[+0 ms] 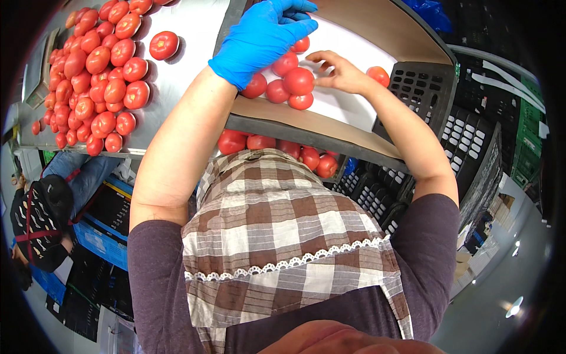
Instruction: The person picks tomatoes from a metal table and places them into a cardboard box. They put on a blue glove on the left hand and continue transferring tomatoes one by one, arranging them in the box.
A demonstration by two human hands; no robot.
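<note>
My left hand [269,40], in a blue glove, reaches over a dark plastic crate [318,137] lined with cardboard and white paper. Its fingers are partly cut off at the top edge, and whether it holds anything cannot be told. Bare and with parted fingers, my right hand [338,73] is inside the crate, just right of a cluster of red tomatoes [299,81], holding nothing visible. A lone tomato [378,76] lies near the crate's right end. To the left, a large heap of tomatoes [98,59] rests on a metal table [185,84], one tomato [164,45] a little apart.
More tomatoes [261,142] sit below the crate's near wall, against my apron. Black crates [464,132] stand at the right, with green crates [528,137] beyond. Another person [42,217] is at the lower left, beside a blue crate [99,239].
</note>
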